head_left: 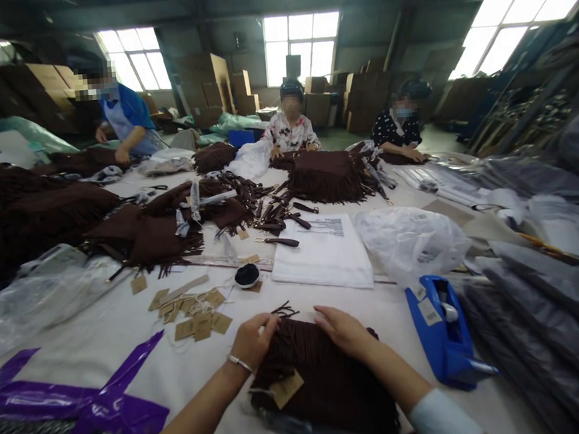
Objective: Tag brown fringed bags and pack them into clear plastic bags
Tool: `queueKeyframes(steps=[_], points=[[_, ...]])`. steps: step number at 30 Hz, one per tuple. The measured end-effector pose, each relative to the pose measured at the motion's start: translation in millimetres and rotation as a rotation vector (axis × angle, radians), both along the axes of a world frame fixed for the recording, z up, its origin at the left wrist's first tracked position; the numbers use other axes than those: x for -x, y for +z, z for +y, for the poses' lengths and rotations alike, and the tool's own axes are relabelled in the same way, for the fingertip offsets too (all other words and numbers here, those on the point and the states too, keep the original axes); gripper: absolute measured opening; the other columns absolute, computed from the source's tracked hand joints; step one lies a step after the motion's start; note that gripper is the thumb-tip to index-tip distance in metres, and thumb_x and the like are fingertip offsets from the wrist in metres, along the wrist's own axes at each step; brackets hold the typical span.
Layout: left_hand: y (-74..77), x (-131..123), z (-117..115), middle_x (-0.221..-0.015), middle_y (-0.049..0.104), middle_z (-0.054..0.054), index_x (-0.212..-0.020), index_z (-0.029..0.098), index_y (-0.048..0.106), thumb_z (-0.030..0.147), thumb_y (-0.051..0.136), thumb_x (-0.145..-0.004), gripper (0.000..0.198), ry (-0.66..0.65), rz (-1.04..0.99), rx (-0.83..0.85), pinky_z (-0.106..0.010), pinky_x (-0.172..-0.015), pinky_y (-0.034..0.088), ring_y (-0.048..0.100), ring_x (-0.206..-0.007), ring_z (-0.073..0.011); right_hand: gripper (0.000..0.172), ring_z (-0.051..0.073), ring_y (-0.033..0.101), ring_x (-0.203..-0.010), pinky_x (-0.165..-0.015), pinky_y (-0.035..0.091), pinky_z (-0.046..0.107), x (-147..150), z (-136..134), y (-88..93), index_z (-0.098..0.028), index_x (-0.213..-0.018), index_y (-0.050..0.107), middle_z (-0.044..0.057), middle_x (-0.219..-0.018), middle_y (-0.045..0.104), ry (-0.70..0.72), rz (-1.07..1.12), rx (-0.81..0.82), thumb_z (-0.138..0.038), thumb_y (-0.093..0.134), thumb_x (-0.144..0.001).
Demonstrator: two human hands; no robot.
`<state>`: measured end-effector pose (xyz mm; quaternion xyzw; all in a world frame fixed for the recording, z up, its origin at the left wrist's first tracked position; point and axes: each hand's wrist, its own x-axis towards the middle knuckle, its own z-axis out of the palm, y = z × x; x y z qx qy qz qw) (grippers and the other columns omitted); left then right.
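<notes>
A dark brown fringed bag (333, 387) lies on the white-covered table right in front of me. At its far left corner my left hand (253, 340) has thumb and fingers pinched together on the fringe, with some strands poking out beyond the fingertips. My right hand (342, 330) rests on the bag's far right edge, fingers stretched out and lying flat. A tan paper tag (287, 388) hangs on the left side of the bag. Something in clear plastic at the bag's near edge is too dark to make out.
Loose tan tags (199, 314) and a small bowl of black material (247, 276) lie beyond my left hand. A blue tape dispenser (441, 332) stands at right. Purple tape (83, 400) crosses the left front. Brown bags (145, 232) and straps (279, 218) fill the far side, where several people work.
</notes>
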<state>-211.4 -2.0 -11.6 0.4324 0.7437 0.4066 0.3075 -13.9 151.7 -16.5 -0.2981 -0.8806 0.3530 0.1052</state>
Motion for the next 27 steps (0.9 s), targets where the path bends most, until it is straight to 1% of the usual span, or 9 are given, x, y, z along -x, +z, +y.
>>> queueKeyframes(steps=[2,5,7,11,16,19,21,24,27], points=[[-4.8,20.6,4.2,-0.082,0.068,-0.007,-0.079,0.017,0.063,0.044,0.048,-0.083,0.031,0.170,-0.091,0.108,-0.034,-0.083,0.047,0.063,-0.083,-0.0214,0.041,0.030,0.049,-0.119,-0.104,0.034,0.048,11.4,-16.5,-15.5,-0.015,-0.121,0.058,0.014,-0.124,0.058,0.033,-0.010,-0.050,-0.036,0.051,-0.087],[-18.7,42.5,3.8,-0.083,0.069,-0.010,-0.082,0.014,0.059,0.046,0.048,-0.080,0.033,0.250,-0.260,0.220,-0.031,-0.065,0.050,0.066,-0.072,-0.0208,0.041,0.029,0.047,-0.119,-0.103,0.033,0.048,10.2,-36.8,-28.1,-0.016,-0.126,0.053,0.013,-0.126,0.057,0.054,-0.030,-0.155,-0.030,0.049,-0.088],[-27.5,48.8,1.8,-0.088,0.069,-0.012,-0.085,0.014,0.057,0.050,0.050,-0.079,0.037,0.282,-0.406,0.271,-0.030,-0.063,0.050,0.067,-0.073,-0.0203,0.039,0.027,0.052,-0.112,-0.098,0.039,0.044,4.6,-40.6,-29.0,-0.017,-0.126,0.052,0.011,-0.121,0.059,0.068,-0.020,-0.176,-0.030,0.045,-0.090],[-36.1,51.2,4.9,-0.087,0.070,-0.011,-0.087,0.015,0.056,0.054,0.055,-0.076,0.041,0.262,-0.678,0.303,-0.031,-0.069,0.051,0.067,-0.075,-0.0190,0.035,0.023,0.055,-0.107,-0.096,0.043,0.038,-0.8,-35.0,-25.3,-0.019,-0.121,0.055,0.009,-0.115,0.063,0.081,0.052,-0.112,-0.033,0.041,-0.092],[-37.4,51.0,26.6,-0.076,0.069,-0.008,-0.088,0.013,0.060,0.055,0.071,-0.063,0.050,0.140,-0.913,0.296,-0.032,-0.064,0.051,0.064,-0.067,-0.0189,0.035,0.022,0.056,-0.106,-0.094,0.045,0.037,-2.2,-31.1,-32.7,-0.021,-0.120,0.055,0.008,-0.112,0.064,0.087,0.096,-0.073,-0.037,0.042,-0.092],[-40.4,47.9,38.5,-0.082,0.069,-0.011,-0.094,0.010,0.062,0.039,0.083,-0.053,0.054,0.068,-1.001,0.235,-0.035,-0.068,0.050,0.065,-0.074,-0.0230,0.035,0.022,0.058,-0.104,-0.092,0.047,0.038,-3.9,-29.6,-40.7,-0.022,-0.119,0.056,0.008,-0.110,0.064,0.084,0.118,-0.076,-0.038,0.043,-0.091],[-44.5,43.4,42.6,-0.086,0.069,-0.012,-0.101,0.010,0.060,0.029,0.084,-0.050,0.060,0.070,-1.018,0.147,-0.036,-0.074,0.049,0.065,-0.079,-0.0231,0.034,0.022,0.058,-0.103,-0.092,0.048,0.038,-4.6,-28.5,-44.3,-0.023,-0.120,0.056,0.007,-0.110,0.064,0.080,0.129,-0.070,-0.039,0.043,-0.091],[-48.8,34.6,44.0,-0.089,0.066,-0.009,-0.107,0.012,0.058,0.025,0.082,-0.053,0.061,0.124,-0.981,-0.022,-0.035,-0.083,0.047,0.064,-0.081,-0.0194,0.033,0.022,0.058,-0.103,-0.092,0.048,0.038,-4.2,-27.3,-44.9,-0.024,-0.120,0.056,0.007,-0.110,0.065,0.073,0.134,-0.057,-0.038,0.043,-0.092],[-42.5,23.7,40.2,-0.090,0.064,-0.006,-0.109,0.014,0.058,0.023,0.077,-0.061,0.053,0.175,-0.886,-0.173,-0.034,-0.088,0.045,0.062,-0.083,-0.0165,0.033,0.022,0.058,-0.104,-0.092,0.047,0.037,-2.5,-27.6,-41.0,-0.023,-0.118,0.057,0.007,-0.111,0.064,0.068,0.119,-0.042,-0.037,0.043,-0.092]])
